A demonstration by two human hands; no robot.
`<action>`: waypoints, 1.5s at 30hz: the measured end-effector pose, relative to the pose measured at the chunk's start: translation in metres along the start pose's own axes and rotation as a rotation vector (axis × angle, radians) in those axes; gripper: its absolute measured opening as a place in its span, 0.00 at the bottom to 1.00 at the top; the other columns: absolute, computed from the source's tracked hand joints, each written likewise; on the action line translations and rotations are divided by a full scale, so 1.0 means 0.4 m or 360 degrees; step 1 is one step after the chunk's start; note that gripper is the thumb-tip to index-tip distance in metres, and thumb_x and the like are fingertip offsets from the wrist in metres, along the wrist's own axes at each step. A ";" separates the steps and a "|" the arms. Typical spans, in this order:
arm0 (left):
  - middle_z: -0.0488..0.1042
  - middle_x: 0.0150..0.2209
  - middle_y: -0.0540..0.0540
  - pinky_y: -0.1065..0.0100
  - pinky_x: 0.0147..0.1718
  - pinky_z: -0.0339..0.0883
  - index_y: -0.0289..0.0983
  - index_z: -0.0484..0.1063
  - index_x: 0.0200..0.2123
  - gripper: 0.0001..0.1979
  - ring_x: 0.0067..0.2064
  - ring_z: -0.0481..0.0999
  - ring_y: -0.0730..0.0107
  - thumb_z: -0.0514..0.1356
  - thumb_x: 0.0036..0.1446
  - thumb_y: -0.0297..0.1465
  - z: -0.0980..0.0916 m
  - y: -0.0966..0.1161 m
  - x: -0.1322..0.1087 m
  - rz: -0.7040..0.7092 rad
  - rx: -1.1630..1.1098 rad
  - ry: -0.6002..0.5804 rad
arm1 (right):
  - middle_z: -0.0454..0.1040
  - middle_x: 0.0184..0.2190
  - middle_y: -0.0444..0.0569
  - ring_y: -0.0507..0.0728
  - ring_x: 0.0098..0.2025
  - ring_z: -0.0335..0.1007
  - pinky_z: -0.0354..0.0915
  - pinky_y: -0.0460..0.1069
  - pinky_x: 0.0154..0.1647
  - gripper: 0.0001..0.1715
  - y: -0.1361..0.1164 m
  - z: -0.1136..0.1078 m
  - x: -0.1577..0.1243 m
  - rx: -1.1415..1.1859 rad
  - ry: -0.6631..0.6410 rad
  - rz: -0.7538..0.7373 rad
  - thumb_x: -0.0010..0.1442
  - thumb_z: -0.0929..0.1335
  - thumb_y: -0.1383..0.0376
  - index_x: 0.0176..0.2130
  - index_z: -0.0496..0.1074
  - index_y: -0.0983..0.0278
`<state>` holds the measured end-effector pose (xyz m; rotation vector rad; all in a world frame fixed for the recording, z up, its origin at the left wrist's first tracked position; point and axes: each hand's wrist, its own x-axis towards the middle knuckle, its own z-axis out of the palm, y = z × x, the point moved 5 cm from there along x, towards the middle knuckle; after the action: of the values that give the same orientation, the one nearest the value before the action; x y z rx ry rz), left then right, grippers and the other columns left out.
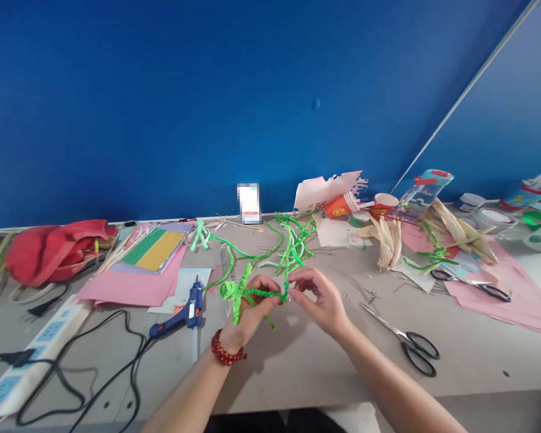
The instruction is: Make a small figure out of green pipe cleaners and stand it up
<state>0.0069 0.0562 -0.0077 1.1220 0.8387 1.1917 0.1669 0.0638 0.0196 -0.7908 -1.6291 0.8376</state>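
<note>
My left hand (252, 307), with a red bead bracelet on its wrist, is closed round a twisted green pipe-cleaner figure (238, 293) held just above the table. My right hand (320, 297) pinches the right end of that same figure with thumb and fingertips. Behind both hands lies a loose pile of green pipe cleaners (293, 243). A smaller pale green twisted piece (199, 236) rests further back to the left.
A blue glue gun (180, 314) and black cables lie left, beside a white power strip (22, 367). Pink paper (130, 282), a red cloth (54, 249), scissors (406, 340), more scissors (473, 284), corn husks (388, 243), cups and a grey table edge (297, 397).
</note>
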 end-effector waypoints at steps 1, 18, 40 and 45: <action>0.72 0.34 0.50 0.69 0.39 0.69 0.37 0.73 0.34 0.05 0.36 0.74 0.72 0.66 0.54 0.29 0.003 -0.002 0.000 -0.0053 -0.0055 -0.0023 | 0.75 0.40 0.51 0.54 0.38 0.72 0.69 0.49 0.38 0.07 -0.015 0.001 0.001 -0.0093 -0.0062 -0.0171 0.62 0.69 0.69 0.42 0.72 0.61; 0.75 0.35 0.48 0.70 0.39 0.71 0.38 0.77 0.33 0.04 0.38 0.75 0.71 0.68 0.52 0.28 0.013 0.011 -0.010 -0.0010 -0.0307 -0.0086 | 0.77 0.37 0.52 0.56 0.39 0.75 0.71 0.50 0.40 0.14 -0.039 0.010 0.006 -0.0262 -0.0220 -0.0478 0.62 0.67 0.73 0.46 0.75 0.60; 0.77 0.34 0.47 0.66 0.39 0.71 0.36 0.75 0.33 0.06 0.36 0.78 0.68 0.68 0.52 0.30 0.010 0.018 -0.006 -0.0051 -0.0290 -0.0075 | 0.80 0.40 0.54 0.57 0.41 0.77 0.73 0.50 0.41 0.17 -0.052 0.008 -0.002 -0.0654 -0.0073 -0.0705 0.61 0.66 0.75 0.48 0.74 0.61; 0.74 0.34 0.48 0.66 0.40 0.70 0.36 0.73 0.31 0.07 0.37 0.75 0.69 0.69 0.51 0.29 0.019 0.024 -0.007 -0.0004 -0.0317 -0.0155 | 0.80 0.39 0.53 0.56 0.38 0.77 0.73 0.50 0.38 0.17 -0.060 0.008 -0.005 -0.0745 -0.0074 -0.0773 0.62 0.65 0.74 0.48 0.73 0.60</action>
<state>0.0110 0.0519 0.0034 1.0073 0.6322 1.1811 0.1622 0.0489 0.0381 -0.6453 -1.9795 0.1296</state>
